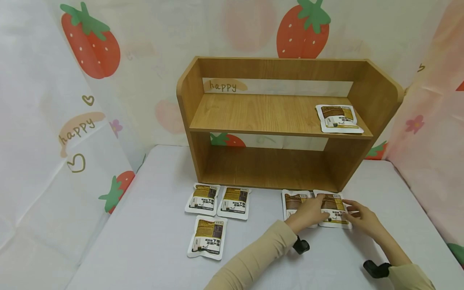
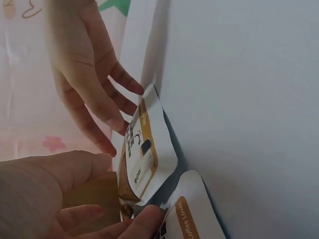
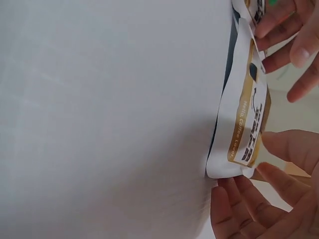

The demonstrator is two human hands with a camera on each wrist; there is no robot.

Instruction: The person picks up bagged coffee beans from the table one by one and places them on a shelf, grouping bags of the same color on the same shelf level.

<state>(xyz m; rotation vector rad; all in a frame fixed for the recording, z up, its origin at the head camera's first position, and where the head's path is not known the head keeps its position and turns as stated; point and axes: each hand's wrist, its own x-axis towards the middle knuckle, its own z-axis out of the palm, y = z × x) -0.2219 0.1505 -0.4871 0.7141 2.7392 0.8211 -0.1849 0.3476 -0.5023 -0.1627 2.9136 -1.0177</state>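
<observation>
A white-edged coffee pouch [image 1: 331,206] with a brown and gold label lies flat on the table, just in front of the shelf's right end. My left hand [image 1: 307,214] reaches to its left edge, over a neighbouring coffee pouch [image 1: 294,199] that it partly hides. At the opposite edge is my right hand [image 1: 366,220], with relaxed fingers [image 3: 254,199] against the pouch's end. In the left wrist view, the left thumb [image 2: 84,167] stands apart from the pouch while a fingertip lies at the gap between both pouches.
A two-tier wooden shelf [image 1: 268,114] stands at the back of the white table [image 1: 152,241]. One pouch [image 1: 338,119] lies on its upper board, at the right. Three more pouches, one of them nearer the front [image 1: 207,237], lie on the table at left.
</observation>
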